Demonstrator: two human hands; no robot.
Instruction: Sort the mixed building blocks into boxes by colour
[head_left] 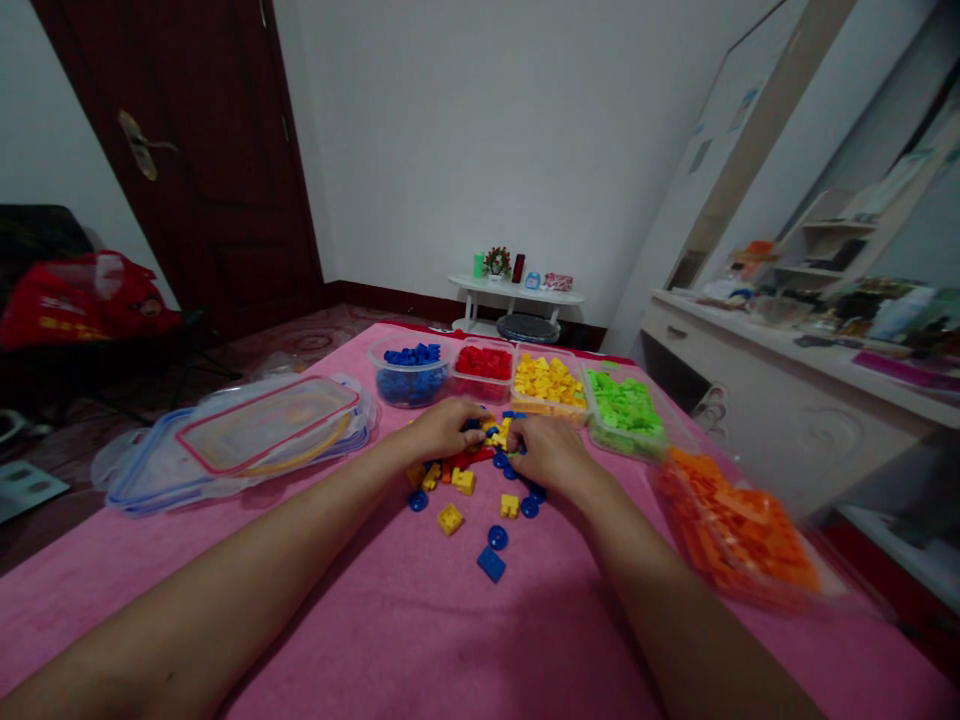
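We treat the pile of bricks [495,434] as many small, separate parts; we judge each one to be light, stiff plastic, hard to break but slightly slippery under a fingertip. We judge that the blocky yellow brick [450,519] is best pinched across two opposite side walls, thumb against forefinger. The blue disc [497,538] and the flat blue plate [491,564] lie low on the pink cloth [420,640], so we judge that a fingertip under the rim or one edge gives a surer hold than a grip from above; the soft cloth probably yields enough to allow this. The pile sits beyond the middle of the cloth, toward its far edge, directly between the left hand [450,427] and the right hand [551,452], with bricks at the fingers of both. Both hands are narrow, fingers curled inward over the pile; we cannot tell whether either one grips a brick, because the fingers hide the contact. The loose yellow brick, the disc and the plate lie apart from both hands, on the side nearer the cloth's near edge. Beyond the hands, along the far edge, we find the round container [381,375] of blue bricks and the container of yellow bricks [553,408]; the stacked lids [262,430] rest by the left edge.
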